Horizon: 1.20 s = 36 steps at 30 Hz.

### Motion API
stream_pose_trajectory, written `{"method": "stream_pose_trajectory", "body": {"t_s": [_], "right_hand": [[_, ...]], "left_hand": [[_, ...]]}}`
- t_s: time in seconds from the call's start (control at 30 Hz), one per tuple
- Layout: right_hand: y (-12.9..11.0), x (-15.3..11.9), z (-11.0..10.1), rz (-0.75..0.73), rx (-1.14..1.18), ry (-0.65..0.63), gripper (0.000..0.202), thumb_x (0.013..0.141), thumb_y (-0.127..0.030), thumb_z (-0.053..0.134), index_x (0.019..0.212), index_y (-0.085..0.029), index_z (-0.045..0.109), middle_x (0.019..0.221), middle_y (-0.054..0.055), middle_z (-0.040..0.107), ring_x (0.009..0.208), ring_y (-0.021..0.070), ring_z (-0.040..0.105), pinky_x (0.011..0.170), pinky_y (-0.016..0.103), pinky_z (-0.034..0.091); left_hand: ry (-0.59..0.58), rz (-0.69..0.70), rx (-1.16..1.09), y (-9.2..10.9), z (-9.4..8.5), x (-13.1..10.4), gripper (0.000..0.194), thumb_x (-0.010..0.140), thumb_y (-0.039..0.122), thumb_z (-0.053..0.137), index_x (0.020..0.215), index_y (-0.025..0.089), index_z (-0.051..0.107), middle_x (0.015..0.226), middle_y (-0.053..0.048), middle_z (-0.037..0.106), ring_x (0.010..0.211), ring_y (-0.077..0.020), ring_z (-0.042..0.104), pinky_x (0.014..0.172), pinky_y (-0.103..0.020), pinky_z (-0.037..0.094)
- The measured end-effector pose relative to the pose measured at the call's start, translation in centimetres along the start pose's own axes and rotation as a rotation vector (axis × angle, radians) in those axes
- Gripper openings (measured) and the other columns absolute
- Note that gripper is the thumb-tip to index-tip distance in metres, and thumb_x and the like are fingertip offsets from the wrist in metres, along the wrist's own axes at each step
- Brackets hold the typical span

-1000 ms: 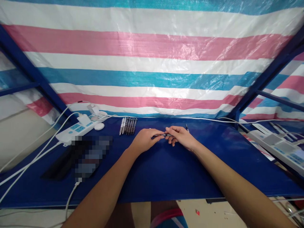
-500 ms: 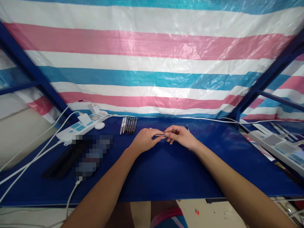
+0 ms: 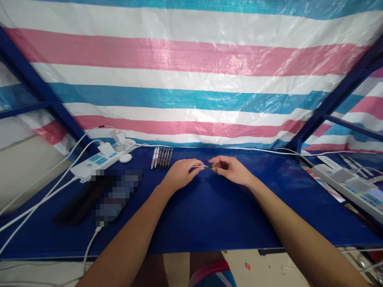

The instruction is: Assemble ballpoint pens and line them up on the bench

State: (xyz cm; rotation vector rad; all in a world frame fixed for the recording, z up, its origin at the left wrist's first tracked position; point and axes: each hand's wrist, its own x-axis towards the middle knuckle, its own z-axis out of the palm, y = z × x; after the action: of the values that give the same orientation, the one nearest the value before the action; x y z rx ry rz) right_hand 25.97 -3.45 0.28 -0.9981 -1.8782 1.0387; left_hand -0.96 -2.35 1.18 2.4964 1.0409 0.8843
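My left hand [image 3: 181, 174] is closed, pinching a thin pen part [image 3: 206, 166] between thumb and fingers above the blue tabletop. The part is pale near the left hand and darker toward the right. My right hand [image 3: 232, 170] has its thumb and fingers closed round the dark end, its other fingers curled. Most of the piece is hidden in the grips, so I cannot tell whether it is one piece or two meeting. Left of my hands, several pens [image 3: 162, 158] lie side by side, some white and others dark.
A white power strip [image 3: 95, 161] with plugs and cables stands at the left. Before it lie a dark long object [image 3: 74, 203] and a blurred-out device [image 3: 118, 199] with a cable. Another power strip [image 3: 350, 187] sits at the right edge. A striped sheet [image 3: 191, 95] hangs behind.
My hands have moved slightly apart, the right one going right, and more of the thin pen part shows between them. My right hand now covers most of the slim object behind it.
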Motion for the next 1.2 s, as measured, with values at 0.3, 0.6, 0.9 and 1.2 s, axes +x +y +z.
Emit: {"method": "stream_pose_trajectory", "body": {"t_s": [0.3, 0.6, 0.9, 1.2], "right_hand": [[1.0, 0.2, -0.2, -0.018, -0.116, 0.054, 0.02, 0.094, -0.031, 0.071, 0.111, -0.024, 0.078, 0.108, 0.007, 0.077, 0.094, 0.0232, 0.073, 0.086, 0.039, 0.059], [0.8, 0.5, -0.1, 0.094, 0.248, 0.148, 0.034, 0.09, -0.047, 0.082, 0.109, -0.021, 0.071, 0.106, 0.009, 0.079, 0.094, 0.0242, 0.078, 0.088, 0.041, 0.062], [0.5, 0.5, 0.8, 0.114, 0.324, 0.174, 0.071, 0.091, -0.043, 0.081, 0.153, -0.025, 0.053, 0.104, 0.008, 0.078, 0.091, 0.0257, 0.079, 0.08, 0.044, 0.066], [0.3, 0.5, 0.8, 0.113, 0.326, 0.153, 0.065, 0.092, -0.038, 0.08, 0.151, -0.023, 0.056, 0.104, 0.009, 0.078, 0.089, 0.0246, 0.078, 0.077, 0.042, 0.066]], "left_hand": [[0.121, -0.081, -0.211, 0.0, -0.1, 0.0, 0.036, 0.108, 0.04, 0.057, 0.139, 0.027, 0.072, 0.127, -0.006, 0.081, 0.113, -0.0248, 0.078, 0.102, -0.041, 0.059], [0.401, -0.475, -0.806, -2.2, -0.8, 0.9, 0.044, 0.098, 0.048, 0.072, 0.134, 0.022, 0.071, 0.127, -0.014, 0.079, 0.098, -0.0232, 0.08, 0.084, -0.037, 0.065], [0.277, -0.492, -0.565, -5.9, 0.9, 0.1, 0.039, 0.097, 0.027, 0.063, 0.133, 0.019, 0.075, 0.135, -0.015, 0.077, 0.122, -0.0288, 0.075, 0.109, -0.051, 0.06], [0.146, -0.341, -0.097, -5.1, 1.8, 0.0, 0.051, 0.098, 0.033, 0.064, 0.147, 0.02, 0.065, 0.155, -0.014, 0.063, 0.145, -0.0303, 0.059, 0.127, -0.051, 0.043]]}}
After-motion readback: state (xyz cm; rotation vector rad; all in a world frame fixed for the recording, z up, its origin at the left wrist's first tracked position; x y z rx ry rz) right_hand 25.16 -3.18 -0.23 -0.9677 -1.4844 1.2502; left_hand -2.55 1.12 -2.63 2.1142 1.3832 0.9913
